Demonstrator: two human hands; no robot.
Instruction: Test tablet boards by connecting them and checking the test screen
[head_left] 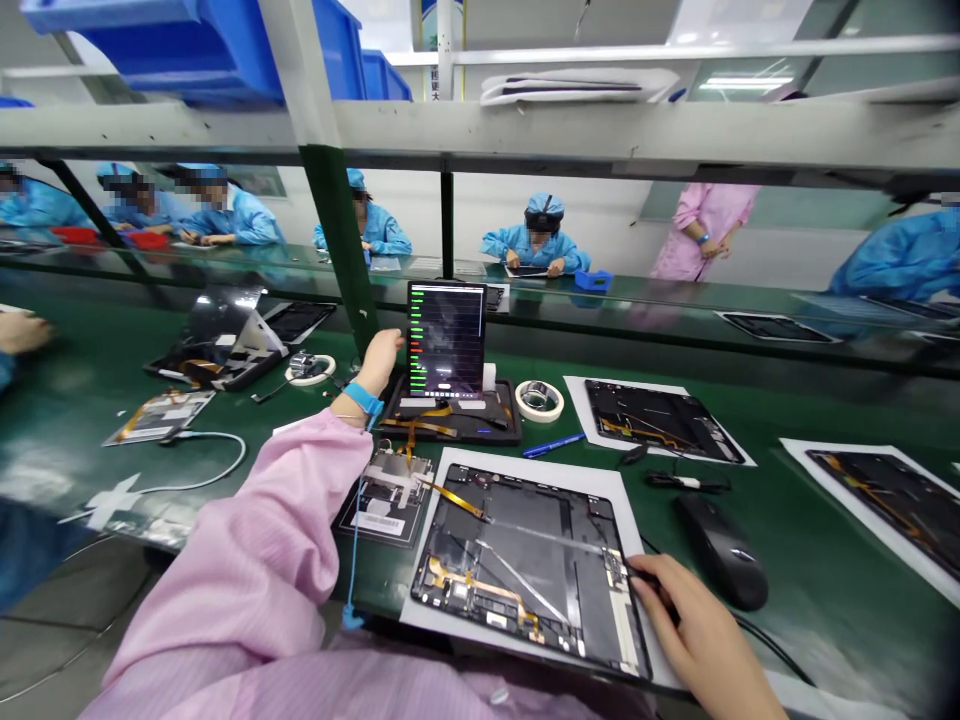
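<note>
One upright screen (446,340): stood far, long axis vertical, just right of the left hand (384,360), the nearer one.
Left fingers: curled; hold cannot be told.
Opened tablet (525,570): laid near, right edge touched by the right hand (686,615), grip unclear.

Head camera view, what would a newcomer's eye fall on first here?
Probably the lit screen standing upright near the middle, with the left hand close to its left edge. Next, the opened tablet housing on a white sheet in front, the right hand at its right edge. Then the big blue bin on the shelf at upper left.
</note>
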